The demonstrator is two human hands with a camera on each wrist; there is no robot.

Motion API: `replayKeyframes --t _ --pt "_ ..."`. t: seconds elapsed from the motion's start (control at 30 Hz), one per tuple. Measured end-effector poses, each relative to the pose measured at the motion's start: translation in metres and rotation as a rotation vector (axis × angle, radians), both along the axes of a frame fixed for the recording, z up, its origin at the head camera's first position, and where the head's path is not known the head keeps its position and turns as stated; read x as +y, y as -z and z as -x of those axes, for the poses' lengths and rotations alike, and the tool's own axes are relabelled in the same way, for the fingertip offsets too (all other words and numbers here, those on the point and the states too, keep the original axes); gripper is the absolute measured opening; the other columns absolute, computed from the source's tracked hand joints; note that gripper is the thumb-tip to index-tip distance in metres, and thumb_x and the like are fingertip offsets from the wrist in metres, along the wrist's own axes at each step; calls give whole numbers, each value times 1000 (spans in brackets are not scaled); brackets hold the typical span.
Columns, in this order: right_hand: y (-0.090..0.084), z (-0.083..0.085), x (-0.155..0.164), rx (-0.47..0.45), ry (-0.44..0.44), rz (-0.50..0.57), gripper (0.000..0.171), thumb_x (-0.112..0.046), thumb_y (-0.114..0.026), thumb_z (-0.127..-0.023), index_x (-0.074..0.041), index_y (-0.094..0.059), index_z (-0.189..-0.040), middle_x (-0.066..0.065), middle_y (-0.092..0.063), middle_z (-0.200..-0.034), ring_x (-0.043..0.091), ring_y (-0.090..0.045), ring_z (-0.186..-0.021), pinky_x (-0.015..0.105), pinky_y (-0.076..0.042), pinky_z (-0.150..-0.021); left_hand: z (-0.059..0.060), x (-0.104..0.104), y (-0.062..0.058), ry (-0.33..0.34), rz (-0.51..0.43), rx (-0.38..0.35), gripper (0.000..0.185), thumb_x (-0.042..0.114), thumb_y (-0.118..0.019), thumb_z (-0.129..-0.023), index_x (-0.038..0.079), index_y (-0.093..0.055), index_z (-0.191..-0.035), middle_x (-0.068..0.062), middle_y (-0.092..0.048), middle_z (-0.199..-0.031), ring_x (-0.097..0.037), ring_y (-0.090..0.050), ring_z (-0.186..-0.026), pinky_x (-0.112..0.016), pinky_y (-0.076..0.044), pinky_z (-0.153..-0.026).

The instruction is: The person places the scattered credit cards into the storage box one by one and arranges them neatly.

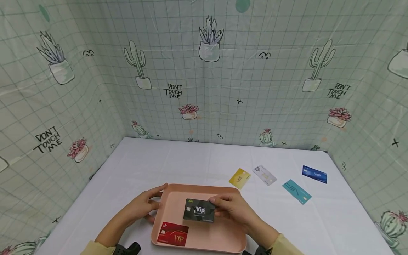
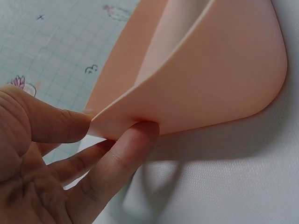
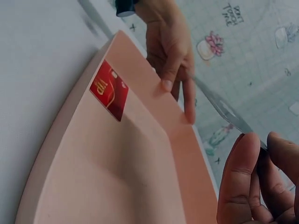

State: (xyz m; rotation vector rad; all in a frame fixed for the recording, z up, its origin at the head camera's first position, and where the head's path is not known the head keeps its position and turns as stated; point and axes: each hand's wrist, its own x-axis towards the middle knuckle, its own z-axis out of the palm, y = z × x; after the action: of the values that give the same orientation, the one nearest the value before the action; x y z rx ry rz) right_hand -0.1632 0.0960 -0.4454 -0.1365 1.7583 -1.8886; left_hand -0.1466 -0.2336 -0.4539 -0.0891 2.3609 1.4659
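Fingers of the right hand (image 1: pixel 234 209) are pinching a black VIP card (image 1: pixel 199 210) by its right short edge, holding it just above the middle of the pink tray (image 1: pixel 204 244), with its long axis running left to right across the tray. From the right wrist view the card is showing only as a thin edge between the fingertips (image 3: pixel 243 158), so I cannot quite tell whether it is hanging level or tipping a little. The left hand (image 1: pixel 145 205) is gripping the tray's left rim, thumb on top and fingers (image 2: pixel 126 154) curling beneath the lip, steadying it on the white table (image 1: pixel 334 226). A red VIP card (image 1: pixel 173 234) is lying flat in the tray's near-left corner, below and to the left of the black one, and apart from it. Beyond the tray's far right corner, on the table, four more cards are lying: a yellow card (image 1: pixel 239 178), a white card (image 1: pixel 264 175), a teal card (image 1: pixel 296 191) and a dark blue card (image 1: pixel 314 174), all nearer the right hand than the left.
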Motion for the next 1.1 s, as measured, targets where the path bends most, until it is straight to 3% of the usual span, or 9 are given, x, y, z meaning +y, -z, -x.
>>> replayKeyframes --t 0.57,1.1 --pt "13 -6 -45 36 -18 -22 33 -15 -64 -102 13 -71 -117 1 -73 -92 2 -65 -73 16 -58 -69 0 0 -1 -8 -19 -19 75 -3 -60 -89 14 -42 -159 -29 -47 -150 -25 -66 -92 -43 -63 -60" --pt "24 -9 -66 67 52 -121 28 -14 -61 -103 7 -74 -115 7 -75 -98 4 -66 -72 21 -60 -69 0 2 1 -29 -2 -24 76 -3 -61 -88 16 -43 -159 -28 -49 -149 -24 -66 -93 -43 -63 -59"
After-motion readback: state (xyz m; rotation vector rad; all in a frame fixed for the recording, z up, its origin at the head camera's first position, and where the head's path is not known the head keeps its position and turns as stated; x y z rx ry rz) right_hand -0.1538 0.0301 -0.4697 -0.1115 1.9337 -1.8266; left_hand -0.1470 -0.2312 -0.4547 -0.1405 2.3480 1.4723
